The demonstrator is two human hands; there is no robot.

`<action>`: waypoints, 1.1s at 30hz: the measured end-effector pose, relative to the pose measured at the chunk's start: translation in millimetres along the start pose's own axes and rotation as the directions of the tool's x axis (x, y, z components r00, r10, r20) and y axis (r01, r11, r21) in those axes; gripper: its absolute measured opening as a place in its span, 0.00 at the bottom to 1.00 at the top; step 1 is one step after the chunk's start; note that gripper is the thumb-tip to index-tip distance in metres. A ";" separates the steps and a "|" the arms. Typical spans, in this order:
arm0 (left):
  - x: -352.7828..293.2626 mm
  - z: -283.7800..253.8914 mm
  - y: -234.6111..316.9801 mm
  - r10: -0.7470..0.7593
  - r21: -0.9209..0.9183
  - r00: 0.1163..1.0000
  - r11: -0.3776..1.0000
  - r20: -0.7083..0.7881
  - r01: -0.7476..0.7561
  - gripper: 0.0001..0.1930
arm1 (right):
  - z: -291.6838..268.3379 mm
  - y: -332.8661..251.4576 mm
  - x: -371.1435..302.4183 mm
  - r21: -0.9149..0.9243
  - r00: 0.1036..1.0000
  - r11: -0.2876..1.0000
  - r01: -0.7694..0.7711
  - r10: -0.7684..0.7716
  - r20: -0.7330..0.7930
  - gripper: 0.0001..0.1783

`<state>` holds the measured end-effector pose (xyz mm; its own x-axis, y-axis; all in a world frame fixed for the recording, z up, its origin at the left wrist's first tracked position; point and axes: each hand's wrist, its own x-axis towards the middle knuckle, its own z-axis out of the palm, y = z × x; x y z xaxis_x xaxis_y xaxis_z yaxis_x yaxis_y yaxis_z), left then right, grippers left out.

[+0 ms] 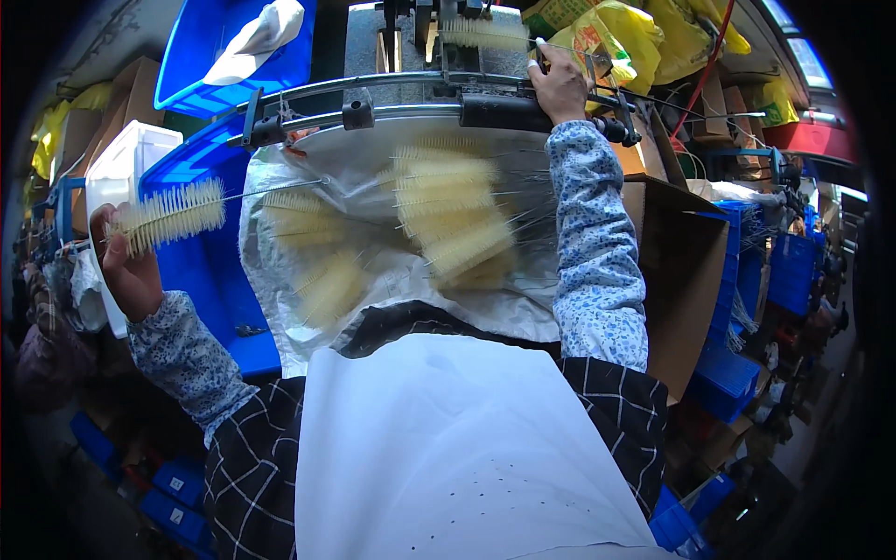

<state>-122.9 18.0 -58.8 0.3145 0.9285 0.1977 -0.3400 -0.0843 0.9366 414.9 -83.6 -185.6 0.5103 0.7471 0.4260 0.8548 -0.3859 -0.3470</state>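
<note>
My left hand (129, 266), out at the far left, is closed on the bristled end of a cream bottle brush (182, 213). The brush's thin wire stem points right, over a white plastic sheet. At the top, my right hand (560, 82) reaches across the rails of a metal machine (439, 89). Its fingers are closed at the wire stem of a second bottle brush (485, 35), whose bristles lie across the machine. Several more cream brushes (453, 210) lie in a heap on the white sheet (364, 280) over my lap, somewhat blurred.
A long blue bin (201, 289) stands left of the sheet, with a white container (131, 154) beside it. Another blue bin (191, 61) holds a white object. An open cardboard box (681, 280) stands by my right arm. Yellow bags (625, 37) lie behind the machine.
</note>
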 end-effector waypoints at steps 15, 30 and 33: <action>9.0 28.1 0.0 -0.013 -0.241 0.979 0.969 0.204 0.063 0.21 | 14.2 -101.5 -1.4 -0.102 0.992 0.994 0.041 -0.028 0.127 0.18; 4.9 10.7 -8.5 0.000 -0.379 0.991 0.924 0.136 0.052 0.20 | -8.2 27.2 9.6 0.024 0.990 0.999 0.035 -0.037 0.133 0.20; 7.7 41.6 -18.5 -0.016 -0.336 0.990 0.940 0.141 0.063 0.20 | -18.6 46.9 28.2 -0.008 0.994 1.000 0.016 -0.015 0.105 0.18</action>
<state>-77.3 11.6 -62.6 0.4415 0.8695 0.2217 -0.5975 0.1005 0.7955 471.1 -90.7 -174.2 0.4849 0.8053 0.3411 0.8634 -0.3785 -0.3336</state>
